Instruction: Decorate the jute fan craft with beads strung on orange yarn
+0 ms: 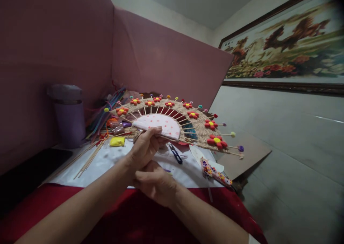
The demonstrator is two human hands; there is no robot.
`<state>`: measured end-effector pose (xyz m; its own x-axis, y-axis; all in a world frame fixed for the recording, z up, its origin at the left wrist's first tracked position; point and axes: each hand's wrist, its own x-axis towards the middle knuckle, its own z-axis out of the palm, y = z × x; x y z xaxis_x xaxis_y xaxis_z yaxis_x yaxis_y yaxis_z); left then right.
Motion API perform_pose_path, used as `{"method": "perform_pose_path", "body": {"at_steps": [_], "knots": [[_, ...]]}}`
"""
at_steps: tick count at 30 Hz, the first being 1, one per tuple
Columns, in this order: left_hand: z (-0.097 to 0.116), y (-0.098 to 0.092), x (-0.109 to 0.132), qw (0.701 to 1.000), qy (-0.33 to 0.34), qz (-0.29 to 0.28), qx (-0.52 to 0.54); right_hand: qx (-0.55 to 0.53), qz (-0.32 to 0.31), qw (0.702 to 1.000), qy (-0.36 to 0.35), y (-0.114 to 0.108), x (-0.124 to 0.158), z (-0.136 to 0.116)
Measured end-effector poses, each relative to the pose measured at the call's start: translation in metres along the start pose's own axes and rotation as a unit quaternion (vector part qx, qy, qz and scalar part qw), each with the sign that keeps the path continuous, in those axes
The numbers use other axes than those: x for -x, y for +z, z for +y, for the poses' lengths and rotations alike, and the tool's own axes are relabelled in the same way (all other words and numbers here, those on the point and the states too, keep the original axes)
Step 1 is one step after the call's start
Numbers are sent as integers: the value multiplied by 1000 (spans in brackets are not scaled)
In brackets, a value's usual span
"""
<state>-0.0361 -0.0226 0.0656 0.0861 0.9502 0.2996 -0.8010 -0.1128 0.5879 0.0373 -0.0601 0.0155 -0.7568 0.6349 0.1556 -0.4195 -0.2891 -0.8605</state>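
A half-round fan (201,129) of thin sticks and woven tan cord is raised over the table. Red and orange flowers (217,141) with yellow centres sit along its band, and small coloured balls tip the sticks. At its base is a white half-round pad (156,122) with pink dots. My left hand (146,141) pinches the lower edge of this pad, thumb on top, other fingers underneath. Just below, my right hand (158,184) is closed beside my left wrist, its fingertips partly hidden; I cannot tell whether it holds anything.
Blue-black thread snips (175,154) lie on the white sheet (102,168). A yellow packet (117,141), loose sticks (90,159) and a purple bin (70,122) are at left. A flower-patterned piece (215,172) lies at right. Pink panels (172,54) stand behind.
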Motion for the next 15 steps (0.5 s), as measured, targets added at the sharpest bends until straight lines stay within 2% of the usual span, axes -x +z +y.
{"method": "perform_pose_path", "body": {"at_steps": [2,4,11,15], "knots": [[-1,1,-2,1000,15,-12,6,-67,-4,998,-7,9,-5,6],[-4,-3,-1,1000,28,-4,-4,-90,19,996,1,11,-10,14],[-12,-31,11,998,9,64,-27,-33,135,988,70,8,-13,36],[-13,-37,11,996,-20,84,-4,-64,104,990,63,9,-12,35]]}}
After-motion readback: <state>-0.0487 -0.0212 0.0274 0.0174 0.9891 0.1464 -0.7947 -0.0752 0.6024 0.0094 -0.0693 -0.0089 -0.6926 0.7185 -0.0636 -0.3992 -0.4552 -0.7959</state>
